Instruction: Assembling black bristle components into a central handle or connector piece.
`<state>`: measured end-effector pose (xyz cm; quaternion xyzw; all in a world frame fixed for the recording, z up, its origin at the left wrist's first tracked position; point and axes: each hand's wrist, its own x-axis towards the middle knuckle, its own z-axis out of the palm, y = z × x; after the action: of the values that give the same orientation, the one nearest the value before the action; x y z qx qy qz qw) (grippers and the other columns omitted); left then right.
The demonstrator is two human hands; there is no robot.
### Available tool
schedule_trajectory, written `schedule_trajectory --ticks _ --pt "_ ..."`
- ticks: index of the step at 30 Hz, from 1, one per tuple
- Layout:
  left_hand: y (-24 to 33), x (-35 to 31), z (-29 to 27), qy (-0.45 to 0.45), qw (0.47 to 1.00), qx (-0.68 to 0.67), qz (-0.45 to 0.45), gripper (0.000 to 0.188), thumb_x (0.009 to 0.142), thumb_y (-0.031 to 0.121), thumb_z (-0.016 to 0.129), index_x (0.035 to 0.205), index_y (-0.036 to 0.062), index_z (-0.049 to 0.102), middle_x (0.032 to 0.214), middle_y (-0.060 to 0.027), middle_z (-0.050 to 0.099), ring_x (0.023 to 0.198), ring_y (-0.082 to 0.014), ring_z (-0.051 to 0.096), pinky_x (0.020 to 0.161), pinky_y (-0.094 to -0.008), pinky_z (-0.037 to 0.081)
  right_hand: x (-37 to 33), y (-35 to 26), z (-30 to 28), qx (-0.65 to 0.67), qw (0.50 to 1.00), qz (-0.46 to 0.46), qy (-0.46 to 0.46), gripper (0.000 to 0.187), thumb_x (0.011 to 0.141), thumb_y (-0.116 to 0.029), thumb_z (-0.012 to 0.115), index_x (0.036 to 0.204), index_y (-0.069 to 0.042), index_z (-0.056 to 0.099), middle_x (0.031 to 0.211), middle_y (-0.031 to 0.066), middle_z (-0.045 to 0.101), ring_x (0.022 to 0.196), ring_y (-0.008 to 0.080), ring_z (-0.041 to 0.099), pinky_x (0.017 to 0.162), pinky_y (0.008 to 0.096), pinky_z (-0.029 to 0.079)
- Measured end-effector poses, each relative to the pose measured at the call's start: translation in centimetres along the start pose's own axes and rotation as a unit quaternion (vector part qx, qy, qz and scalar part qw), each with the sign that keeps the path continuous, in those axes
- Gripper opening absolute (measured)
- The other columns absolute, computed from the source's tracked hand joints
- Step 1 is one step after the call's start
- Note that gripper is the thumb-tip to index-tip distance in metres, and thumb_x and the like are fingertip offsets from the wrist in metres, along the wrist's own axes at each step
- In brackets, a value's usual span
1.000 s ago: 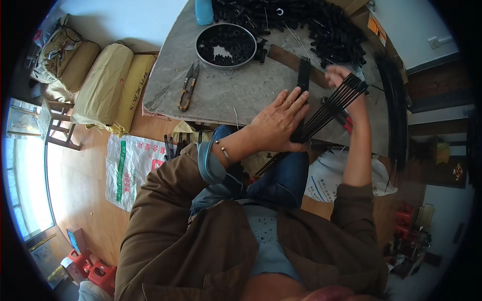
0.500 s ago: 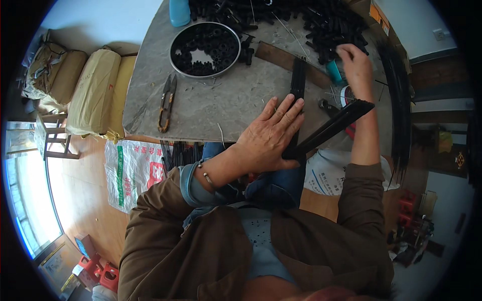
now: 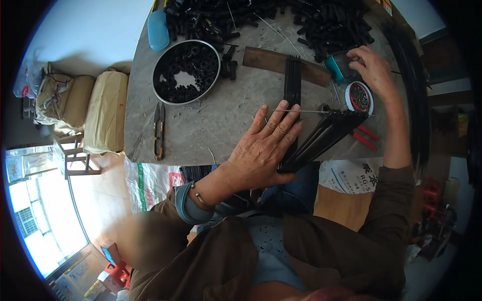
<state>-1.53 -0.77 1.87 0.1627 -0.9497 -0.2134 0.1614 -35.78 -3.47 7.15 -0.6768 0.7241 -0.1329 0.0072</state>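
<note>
My left hand (image 3: 268, 143) lies flat with its fingers spread, pressing on a bundle of thin black strips (image 3: 292, 80) at the table's front. A second sheaf of black strips (image 3: 329, 133) slants up to the right from under this hand. A thin pale wire (image 3: 311, 111) runs from near my left fingertips across to that sheaf. My right hand (image 3: 375, 70) is at the teal container (image 3: 335, 69), its fingers bent in toward the thumb; whatever they may hold is too small to make out. Below it stands a round white-rimmed dish (image 3: 370, 97) of small metal pieces.
A brown flat bar (image 3: 261, 59) lies behind the strips. At left are a metal bowl (image 3: 219, 75) of black rings, scissors (image 3: 159, 133) and a light-blue bottle (image 3: 158, 32). Black tube pieces (image 3: 336, 22) pile up at the back; red-handled pliers (image 3: 365, 140) lie at right.
The view has shifted, and the dish of metal pieces shows more fully. My right hand has stayed around the teal container, its fingers more bent. My left hand still presses on the strips.
</note>
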Motion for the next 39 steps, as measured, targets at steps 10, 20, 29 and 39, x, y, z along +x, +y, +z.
schedule_trajectory --ticks 10,20,29,39 --pt "0.1 1.1 -0.7 -0.058 0.998 -0.005 -0.025 0.103 0.064 0.058 0.076 0.141 -0.0006 0.042 0.156 -0.0226 0.021 0.147 -0.0378 0.015 0.119 -0.0524 0.010 -0.2 1.0 -0.3 0.009 0.996 -0.092 0.019 0.010 0.085 -0.008 0.063 0.090 -0.002 0.057 0.088 0.0092 0.056 0.078 0.0288 0.058 0.071 0.0397 0.045" --pt "-0.1 1.7 -1.0 -0.054 0.998 0.004 -0.033 0.104 0.064 0.058 0.076 0.142 -0.0007 0.040 0.156 -0.0236 0.019 0.147 -0.0397 0.015 0.119 -0.0510 0.013 -0.2 2.2 -0.1 -0.034 0.994 -0.084 0.056 0.009 0.085 -0.005 0.061 0.090 -0.001 0.054 0.089 0.0097 0.057 0.081 0.0279 0.059 0.069 0.0417 0.045" --pt "-0.5 1.7 -0.6 -0.042 0.999 -0.007 -0.019 0.103 0.064 0.055 0.078 0.141 -0.0038 0.041 0.156 -0.0246 0.020 0.147 -0.0398 0.016 0.119 -0.0496 0.015 -1.4 2.5 -1.5 -0.139 0.981 -0.114 0.069 0.011 0.085 -0.004 0.061 0.096 -0.003 0.062 0.087 0.0098 0.060 0.083 0.0255 0.060 0.072 0.0398 0.048" --pt "-0.5 1.6 -0.5 -0.035 0.999 0.004 -0.020 0.102 0.065 0.056 0.077 0.138 -0.0075 0.043 0.156 -0.0242 0.020 0.147 -0.0387 0.016 0.119 -0.0495 0.015 -0.7 -6.0 2.2 0.074 0.980 -0.171 0.066 0.017 0.084 -0.004 0.063 0.101 -0.005 0.067 0.090 0.0084 0.063 0.083 0.0267 0.063 0.071 0.0381 0.050"
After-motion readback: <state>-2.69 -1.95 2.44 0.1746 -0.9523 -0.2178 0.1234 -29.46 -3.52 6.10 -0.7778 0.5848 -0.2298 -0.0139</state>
